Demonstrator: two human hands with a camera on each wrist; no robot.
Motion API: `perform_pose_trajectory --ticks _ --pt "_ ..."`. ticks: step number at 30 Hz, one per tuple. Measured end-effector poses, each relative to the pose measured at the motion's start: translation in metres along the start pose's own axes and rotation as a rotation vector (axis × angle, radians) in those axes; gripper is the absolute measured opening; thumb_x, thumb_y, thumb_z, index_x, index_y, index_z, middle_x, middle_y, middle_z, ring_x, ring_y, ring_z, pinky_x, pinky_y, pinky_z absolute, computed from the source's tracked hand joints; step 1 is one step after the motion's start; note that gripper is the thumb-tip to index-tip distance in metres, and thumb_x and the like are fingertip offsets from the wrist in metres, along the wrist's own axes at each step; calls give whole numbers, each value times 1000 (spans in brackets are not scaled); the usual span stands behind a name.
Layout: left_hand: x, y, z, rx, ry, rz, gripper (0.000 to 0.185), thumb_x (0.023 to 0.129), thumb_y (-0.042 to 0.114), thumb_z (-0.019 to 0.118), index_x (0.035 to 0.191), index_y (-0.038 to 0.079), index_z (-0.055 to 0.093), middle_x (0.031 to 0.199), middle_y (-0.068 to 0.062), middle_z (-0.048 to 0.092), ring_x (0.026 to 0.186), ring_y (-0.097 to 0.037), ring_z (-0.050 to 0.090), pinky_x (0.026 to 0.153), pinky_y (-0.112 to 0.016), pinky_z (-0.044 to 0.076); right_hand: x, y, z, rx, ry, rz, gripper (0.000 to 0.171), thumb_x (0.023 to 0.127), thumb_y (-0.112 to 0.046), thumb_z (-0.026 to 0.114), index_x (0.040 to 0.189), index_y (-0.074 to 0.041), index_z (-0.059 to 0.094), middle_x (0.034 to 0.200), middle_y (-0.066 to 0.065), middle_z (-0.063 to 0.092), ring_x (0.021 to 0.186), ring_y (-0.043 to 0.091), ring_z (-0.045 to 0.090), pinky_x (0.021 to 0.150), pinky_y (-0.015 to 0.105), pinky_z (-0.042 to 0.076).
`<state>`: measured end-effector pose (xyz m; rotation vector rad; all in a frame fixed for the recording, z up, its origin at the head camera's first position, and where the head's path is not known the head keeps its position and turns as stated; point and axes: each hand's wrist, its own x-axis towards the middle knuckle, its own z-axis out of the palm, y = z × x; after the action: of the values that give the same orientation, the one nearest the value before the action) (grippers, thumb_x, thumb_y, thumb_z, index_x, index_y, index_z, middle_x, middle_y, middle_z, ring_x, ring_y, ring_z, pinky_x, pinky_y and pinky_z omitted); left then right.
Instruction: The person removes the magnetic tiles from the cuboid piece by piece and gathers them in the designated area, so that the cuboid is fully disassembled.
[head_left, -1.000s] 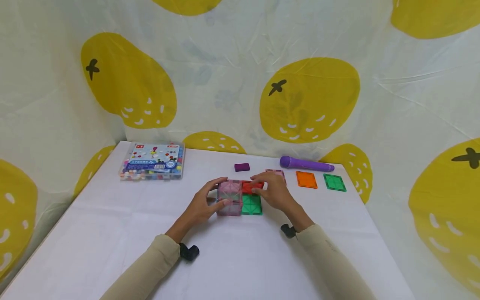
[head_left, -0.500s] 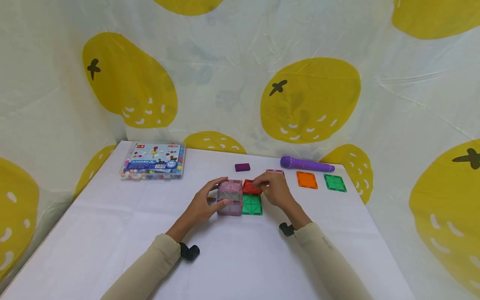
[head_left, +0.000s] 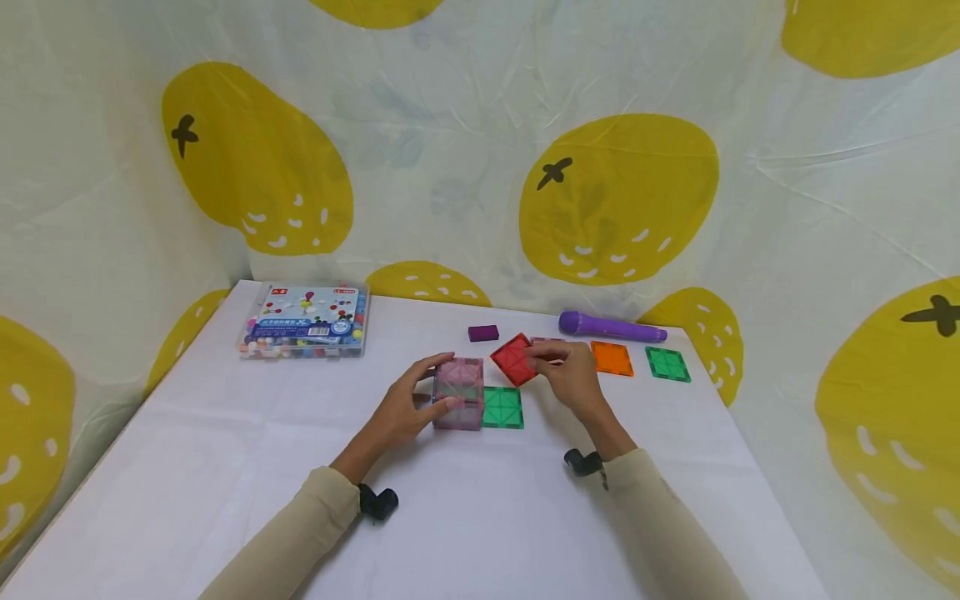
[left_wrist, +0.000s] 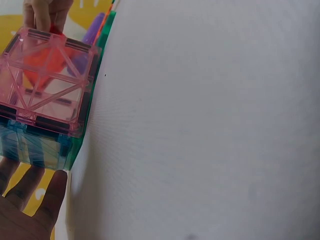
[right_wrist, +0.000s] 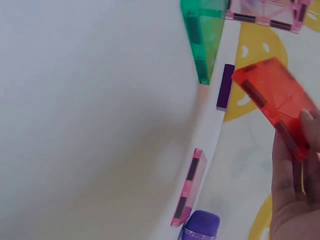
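Red tile (head_left: 513, 359) — light, rigid, likely slick — right hand (head_left: 572, 377) is pinching its edge beside the pink cube (head_left: 458, 393), which left hand (head_left: 402, 409) fingers are clasping.

Pink translucent tile cube (left_wrist: 47, 82) at upper left on the white worktop (left_wrist: 210, 125), blue wall (left_wrist: 32, 150) along its lower edge, left hand (left_wrist: 27, 205) just below it, red tile (left_wrist: 45, 60) seen through the pink face, fingers (left_wrist: 42, 12) above.

Bare table (head_left: 480, 517) is offered nearest the person; farther back, passage is blocked by the pink cube (head_left: 459, 393), green tile (head_left: 502, 407), purple block (head_left: 483, 333) and purple pen (head_left: 611, 327)
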<state>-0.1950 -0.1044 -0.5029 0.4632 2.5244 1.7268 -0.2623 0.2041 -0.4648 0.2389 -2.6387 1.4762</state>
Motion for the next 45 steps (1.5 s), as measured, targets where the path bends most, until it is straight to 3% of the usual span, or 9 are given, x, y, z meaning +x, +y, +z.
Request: perform_pose_trajectory --ticks 2,8,15,21,25,35,40,45 --pt "0 0 0 3 0 -1 73 97 41 79 159 44 41 167 6 42 156 -31 41 122 -62 42 -3 2 -5 30 4 84 20 96 -10 79 114 -17 84 127 5 76 114 25 68 84 19 62" --pt "1 1 0 -4 -3 8 74 97 38 79 160 41 41 167 5 42 156 -31 40 123 -62 41 -19 10 -22 118 25 291 27 98 -16 78 125 -15 80 127 11 72 106 25 67 95 31 64" --pt "1 1 -1 -13 -7 3 74 96 40 80 160 42 42 167 5 43 155 -32 42 122 -62 43 -37 22 -38 218 51 405 32 99 -15 77 129 -8 77 129 16 70 99 15 74 85 17 62" --pt "0 1 -1 -12 -11 1 74 96 39 80 160 43 42 167 4 42 155 -33 42 121 -62 43 -46 32 -46 242 53 485 35 99 -16 77 133 -9 75 138 16 68 99 8 73 86 16 61" --pt "1 1 -1 -11 -14 -2 74 97 39 79 160 43 41 168 5 41 155 -33 42 121 -61 45 -50 36 -48 224 32 530 35 99 -18 77 133 -11 75 141 16 68 104 10 72 89 18 61" --pt "1 0 -1 -14 -18 7 73 98 38 79 160 43 41 168 6 41 155 -32 42 120 -62 45 -57 36 -47 193 -13 568 36 100 -20 76 135 -12 74 144 16 66 130 29 64 103 27 59" --pt "0 1 -1 -19 -15 16 73 97 38 79 160 41 41 168 6 41 155 -32 42 120 -62 44 -60 34 -52 19 -45 518 37 100 -29 77 134 -14 75 138 14 72 131 31 63 105 33 60" --pt "0 1 -1 -15 -11 15 73 98 39 78 160 41 41 168 6 41 156 -32 41 121 -63 43 -62 33 -60 -145 -56 437 36 99 -32 76 132 -15 76 127 11 77 115 28 67 90 30 63"
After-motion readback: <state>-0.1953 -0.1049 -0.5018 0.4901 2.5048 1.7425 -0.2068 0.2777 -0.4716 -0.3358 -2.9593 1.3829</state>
